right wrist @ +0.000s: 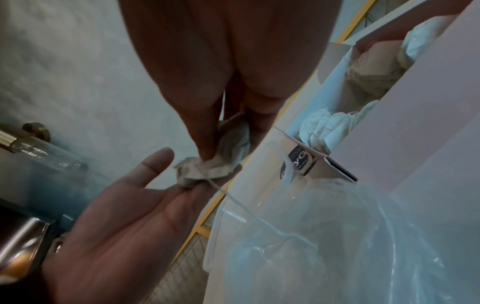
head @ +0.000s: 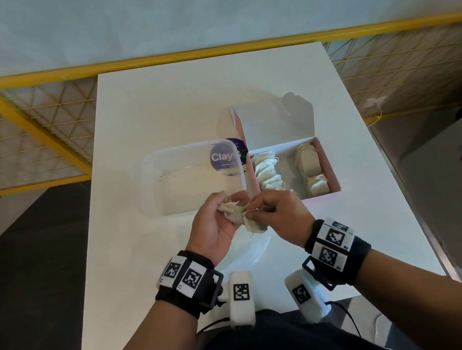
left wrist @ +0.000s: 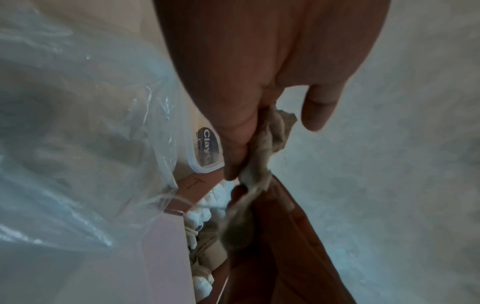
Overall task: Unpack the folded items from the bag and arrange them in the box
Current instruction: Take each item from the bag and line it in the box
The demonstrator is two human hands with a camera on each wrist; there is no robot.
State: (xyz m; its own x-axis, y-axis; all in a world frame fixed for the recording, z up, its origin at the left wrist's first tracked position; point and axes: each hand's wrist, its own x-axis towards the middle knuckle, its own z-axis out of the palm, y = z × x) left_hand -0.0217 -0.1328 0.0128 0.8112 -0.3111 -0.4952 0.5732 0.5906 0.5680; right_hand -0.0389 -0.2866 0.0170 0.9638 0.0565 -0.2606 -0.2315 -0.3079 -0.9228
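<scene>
The folded item (head: 240, 217), between both hands, appears light, limp and easily crumpled; left hand (head: 215, 228) cradles it loosely, right hand (head: 279, 212) pinches its edge; grip the fold.

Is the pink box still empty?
No, the head view shows the pink box already holding two rows of folded items, one along each side.

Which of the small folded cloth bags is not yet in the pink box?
The crumpled beige bag held between both hands in front of the pink box; all the others stand in two rows inside it.
</scene>
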